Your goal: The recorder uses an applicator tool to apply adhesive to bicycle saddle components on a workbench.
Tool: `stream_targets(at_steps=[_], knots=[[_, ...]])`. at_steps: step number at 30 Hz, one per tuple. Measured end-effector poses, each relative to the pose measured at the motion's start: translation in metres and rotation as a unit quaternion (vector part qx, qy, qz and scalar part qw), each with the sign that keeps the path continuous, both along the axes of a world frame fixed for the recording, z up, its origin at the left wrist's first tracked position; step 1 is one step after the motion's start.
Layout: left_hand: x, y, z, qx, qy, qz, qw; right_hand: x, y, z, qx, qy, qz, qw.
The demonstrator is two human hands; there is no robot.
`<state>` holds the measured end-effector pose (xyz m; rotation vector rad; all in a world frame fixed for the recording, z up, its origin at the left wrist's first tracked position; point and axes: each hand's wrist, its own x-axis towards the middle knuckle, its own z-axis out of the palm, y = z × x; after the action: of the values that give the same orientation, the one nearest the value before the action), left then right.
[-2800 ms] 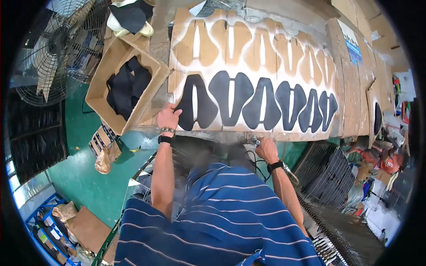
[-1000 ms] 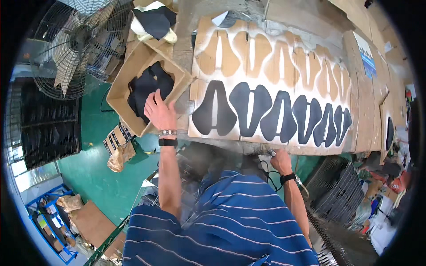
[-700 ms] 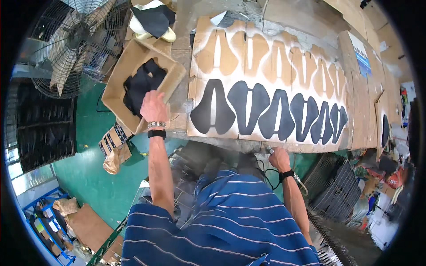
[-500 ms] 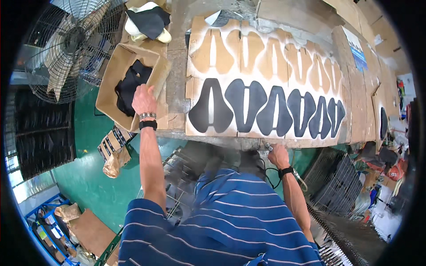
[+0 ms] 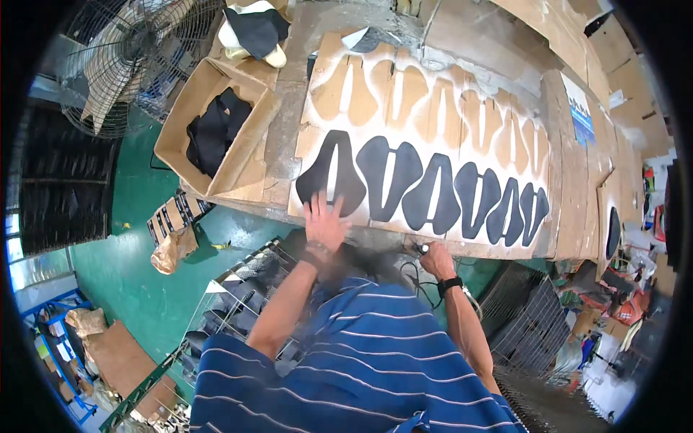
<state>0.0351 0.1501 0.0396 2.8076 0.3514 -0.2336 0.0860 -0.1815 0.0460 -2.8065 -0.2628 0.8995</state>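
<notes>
My left hand [image 5: 326,225] is open, its fingers spread over the lower end of the leftmost black shoe-upper-shaped piece [image 5: 328,155]. This piece has a long slot down its middle. Beside it, more slotted black pieces [image 5: 388,177] lie in a row on a cardboard sheet [image 5: 426,61] with whitish overspray. Above that row, bare cardboard silhouettes of the same shape show through the white. At the table's front edge my right hand [image 5: 435,261] is closed around a spray gun [image 5: 422,248], mostly hidden by the fist; a hose shows near the wrist.
Left of the sheet, a cardboard box [image 5: 249,141] holds more black pieces [image 5: 216,133]. A caged fan [image 5: 141,43] stands at the far left. Below the table are a wire rack [image 5: 242,289] and, to the right, another rack [image 5: 530,317]. A brown paper-wrapped bundle [image 5: 175,249] lies on the green floor.
My left hand has moved right, from the cardboard box to the leftmost black piece, and its fingers have spread. My right hand still grips the spray gun; the view has shifted slightly.
</notes>
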Motion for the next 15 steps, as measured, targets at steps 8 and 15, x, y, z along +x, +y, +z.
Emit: stream_targets(at_steps=[8,15], knots=[[-0.016,-0.013,-0.028,0.062,0.047,-0.022,0.997,0.015,-0.013,-0.003,0.027,0.024,0.021,0.999],[-0.005,-0.012,-0.012,0.02,0.117,0.0,0.993,0.019,-0.014,0.011,0.03,0.027,0.056,0.998]])
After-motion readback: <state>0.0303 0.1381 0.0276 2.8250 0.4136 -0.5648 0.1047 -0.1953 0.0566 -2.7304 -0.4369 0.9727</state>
